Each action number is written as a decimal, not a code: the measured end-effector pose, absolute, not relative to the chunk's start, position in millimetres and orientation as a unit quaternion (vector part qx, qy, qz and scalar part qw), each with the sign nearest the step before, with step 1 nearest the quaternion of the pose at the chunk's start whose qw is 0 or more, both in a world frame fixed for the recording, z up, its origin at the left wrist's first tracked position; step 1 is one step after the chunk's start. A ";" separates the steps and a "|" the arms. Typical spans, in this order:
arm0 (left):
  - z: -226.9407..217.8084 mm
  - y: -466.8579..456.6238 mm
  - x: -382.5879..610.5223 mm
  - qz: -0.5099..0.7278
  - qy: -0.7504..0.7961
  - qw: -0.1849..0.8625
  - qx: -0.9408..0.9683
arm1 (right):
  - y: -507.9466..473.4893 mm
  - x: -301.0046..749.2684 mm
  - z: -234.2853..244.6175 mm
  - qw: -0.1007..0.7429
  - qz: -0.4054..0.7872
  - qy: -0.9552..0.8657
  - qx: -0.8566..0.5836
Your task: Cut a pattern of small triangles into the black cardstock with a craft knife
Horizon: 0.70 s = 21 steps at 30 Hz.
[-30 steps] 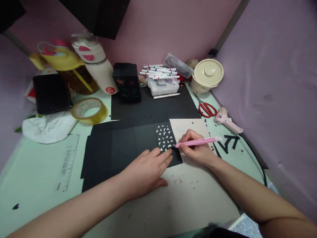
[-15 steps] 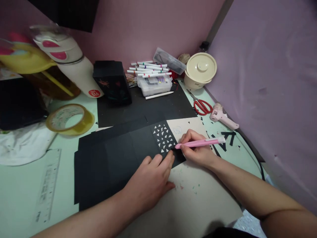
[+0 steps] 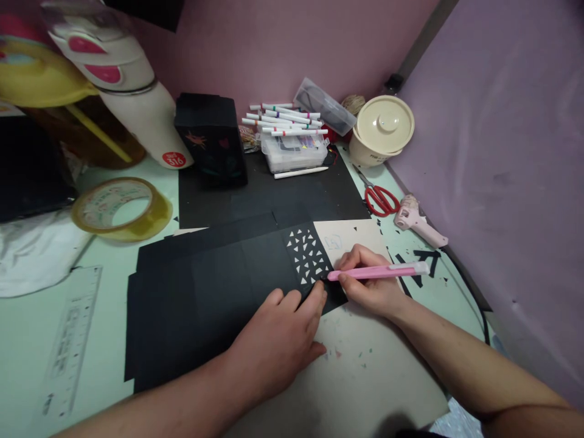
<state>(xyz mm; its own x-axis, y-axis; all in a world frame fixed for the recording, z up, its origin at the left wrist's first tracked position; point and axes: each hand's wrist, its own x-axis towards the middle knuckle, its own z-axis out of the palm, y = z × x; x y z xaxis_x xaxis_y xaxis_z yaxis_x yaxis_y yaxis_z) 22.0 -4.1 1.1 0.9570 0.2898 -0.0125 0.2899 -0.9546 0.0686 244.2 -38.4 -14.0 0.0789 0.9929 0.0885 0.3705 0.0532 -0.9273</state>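
Note:
A long black paper sheet (image 3: 205, 292) lies across a pale green table. Near its right end it has a patch of several small triangular cut-outs (image 3: 310, 258). My left hand (image 3: 278, 344) lies flat on the black sheet just below that patch, fingers stretched out and pressing the paper down. My right hand (image 3: 371, 289) grips a pink craft knife (image 3: 378, 272) like a pen, its tip touching the paper at the lower right edge of the cut-outs. A beige card (image 3: 351, 234) lies under the sheet's right end.
At the back stand a black paper box (image 3: 212, 146), a marker case (image 3: 292, 146), a cream lidded pot (image 3: 383, 128), bottles (image 3: 132, 103) and a tape roll (image 3: 121, 207). Red scissors (image 3: 381, 198) and a pink glue gun (image 3: 417, 222) lie right. A clear ruler (image 3: 68, 340) lies left. Paper scraps dot the table.
My head has moved closer and left, so everything looks larger. Both hands stay at the cut-out patch; the knife tip has shifted slightly along its lower edge.

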 end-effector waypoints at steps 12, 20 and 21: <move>1.8 -2.5 23.8 -0.001 0.151 0.054 0.987 | -37.0 242.5 -9.2 0.425 0.359 -0.574 -0.601; 0.8 -1.0 23.5 0.002 0.154 0.060 0.986 | -36.0 242.8 -8.9 0.423 0.355 -0.577 -0.601; 1.0 -0.8 23.2 0.000 0.154 0.063 0.986 | -35.9 242.5 -8.5 0.423 0.356 -0.577 -0.601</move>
